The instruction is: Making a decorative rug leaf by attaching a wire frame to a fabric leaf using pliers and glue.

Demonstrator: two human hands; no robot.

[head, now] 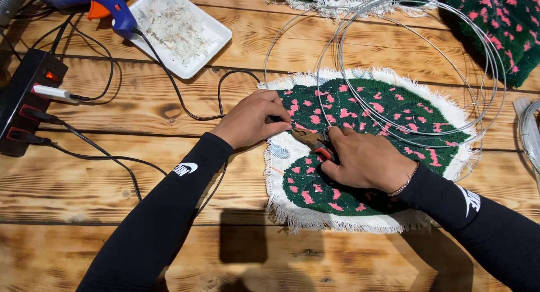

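A round tufted piece (pixel 388 109), dark green with pink spots and a frayed white cloth border, lies on the wooden table (pixel 112 196). My left hand (pixel 253 118) presses on its left edge with the fingers curled down; what it pinches is hidden. My right hand (pixel 363 160) grips pliers (pixel 315 141) with red and black handles, jaws pointing left toward the left hand's fingertips. Loops of thin silver wire (pixel 405 61) lie over the upper part of the piece.
A blue glue gun (pixel 95 2) and a white tray (pixel 216 36) of fibre scraps sit at the back left. A black power strip (pixel 19 98) with plugged cables lies at the left edge. More green and pink tufted pieces (pixel 500 22) lie at the back right.
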